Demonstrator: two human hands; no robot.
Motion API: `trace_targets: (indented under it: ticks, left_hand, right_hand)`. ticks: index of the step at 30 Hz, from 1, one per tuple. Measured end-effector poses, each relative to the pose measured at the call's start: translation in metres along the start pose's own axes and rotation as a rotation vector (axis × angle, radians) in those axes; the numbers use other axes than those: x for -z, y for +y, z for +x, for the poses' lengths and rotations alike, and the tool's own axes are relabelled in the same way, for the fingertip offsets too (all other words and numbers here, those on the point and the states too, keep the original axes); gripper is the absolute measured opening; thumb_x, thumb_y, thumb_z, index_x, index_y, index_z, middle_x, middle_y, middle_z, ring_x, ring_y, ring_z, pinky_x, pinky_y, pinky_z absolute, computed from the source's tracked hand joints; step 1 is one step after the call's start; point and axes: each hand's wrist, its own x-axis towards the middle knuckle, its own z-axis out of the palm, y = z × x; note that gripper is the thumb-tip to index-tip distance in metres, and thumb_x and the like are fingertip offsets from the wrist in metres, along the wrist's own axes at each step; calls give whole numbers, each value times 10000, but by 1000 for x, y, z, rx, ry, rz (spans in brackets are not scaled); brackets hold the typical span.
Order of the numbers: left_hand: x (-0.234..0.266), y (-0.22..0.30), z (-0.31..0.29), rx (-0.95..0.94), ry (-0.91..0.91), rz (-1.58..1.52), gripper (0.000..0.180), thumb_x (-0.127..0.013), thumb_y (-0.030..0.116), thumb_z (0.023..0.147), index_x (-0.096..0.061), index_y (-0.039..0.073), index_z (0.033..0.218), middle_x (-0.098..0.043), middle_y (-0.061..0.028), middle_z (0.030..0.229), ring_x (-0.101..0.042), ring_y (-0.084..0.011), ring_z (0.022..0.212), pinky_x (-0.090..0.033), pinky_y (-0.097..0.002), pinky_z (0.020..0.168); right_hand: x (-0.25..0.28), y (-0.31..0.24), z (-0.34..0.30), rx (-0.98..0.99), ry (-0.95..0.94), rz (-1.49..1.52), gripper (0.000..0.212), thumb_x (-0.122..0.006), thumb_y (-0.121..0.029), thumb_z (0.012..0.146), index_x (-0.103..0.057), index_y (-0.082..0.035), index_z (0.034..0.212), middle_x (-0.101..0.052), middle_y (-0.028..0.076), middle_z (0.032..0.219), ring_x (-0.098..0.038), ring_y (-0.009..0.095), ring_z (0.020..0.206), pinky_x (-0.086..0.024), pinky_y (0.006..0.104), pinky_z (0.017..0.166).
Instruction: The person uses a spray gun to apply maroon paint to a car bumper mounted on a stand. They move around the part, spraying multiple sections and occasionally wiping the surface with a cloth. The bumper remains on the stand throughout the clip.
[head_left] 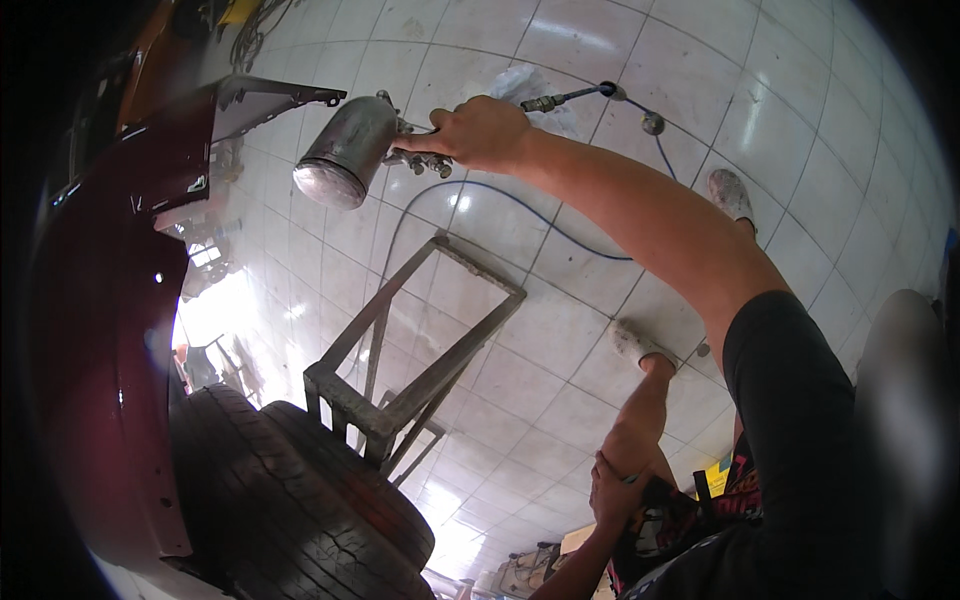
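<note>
My right hand point(485, 135) is closed around the handle of a spray gun point(405, 150), arm stretched out to the upper left. The gun's metal cup point(350, 150) tilts, its rounded end toward the lower left. A hose coupling point(545, 103) extends from behind the hand to a blue air hose point(580, 95). The gun is held apart from a glossy dark red curved car body panel point(100, 330), which looks like a fender, at the left. My left hand point(612, 492) rests against my bent leg near the knee, fingers laid along it, with no tool visible in it.
Worn tires point(270, 490) sit beside the panel's lower edge. A metal frame stand point(345, 380) reaches over the white tiled floor point(560, 330). The hose loops across the tiles beyond the stand. Crumpled clear plastic point(520, 85) lies behind my right hand; bright light glares near the panel.
</note>
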Motion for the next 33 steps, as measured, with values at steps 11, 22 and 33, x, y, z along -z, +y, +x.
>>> trace_targets:
  ticks: [11, 22, 33]
  left_hand:
    - [-12, 19, -5, 13, -43, 77, 1218, -730, 673, 728, -182, -6, 1577, -396, -231, 1534, -463, -409, 1378, -408, -490, 1113]
    - [-3, 56, -21, 34, -127, 129, 1099, -709, 650, 754, -301, -33, 1513, -455, -264, 1484, -507, -423, 1340, -437, -496, 1085]
    - [-28, 96, -51, -58, -119, -122, 852, -628, 687, 855, -573, -3, 1351, -645, -259, 1282, -616, -402, 1212, -482, -456, 1028]
  right_hand:
    - [67, 24, -54, 390, 635, -188, 464, -553, -209, 930, -549, -502, 1289, -647, 37, 912, -659, 222, 667, -525, 326, 608]
    - [149, 44, -142, 764, 597, 126, 211, -752, -197, 754, -576, -247, 858, -560, 28, 1030, -526, 161, 668, -429, 307, 579]
    - [166, 103, -300, 347, -336, 410, 384, -678, -140, 751, -681, -276, 1110, -590, 54, 1205, -663, 249, 831, -560, 380, 672]
